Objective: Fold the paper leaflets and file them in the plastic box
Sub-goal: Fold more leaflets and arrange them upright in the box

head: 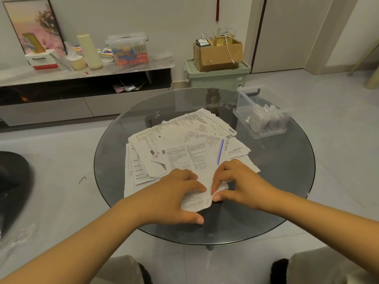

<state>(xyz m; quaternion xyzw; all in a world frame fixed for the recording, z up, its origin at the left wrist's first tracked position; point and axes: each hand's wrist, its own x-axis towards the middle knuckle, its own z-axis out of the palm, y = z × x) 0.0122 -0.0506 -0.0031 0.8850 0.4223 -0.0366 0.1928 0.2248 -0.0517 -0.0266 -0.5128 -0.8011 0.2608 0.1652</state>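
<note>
A loose pile of printed paper leaflets (184,144) is spread over the middle of a round glass table (287,181). At the near edge of the pile lies one crumpled white leaflet (202,195). My left hand (174,197) holds its left side, fingers curled on top and thumb at the lower edge. My right hand (240,183) pinches its right side between thumb and fingertips. A clear plastic box (260,111) stands at the table's far right with several folded leaflets upright inside.
Behind the table a low cabinet (82,78) carries a lidded plastic tub, a cream cylinder and small boxes. A green storage bin (217,76) with a cardboard box on top stands at the back. A dark object (12,181) sits on the floor at left.
</note>
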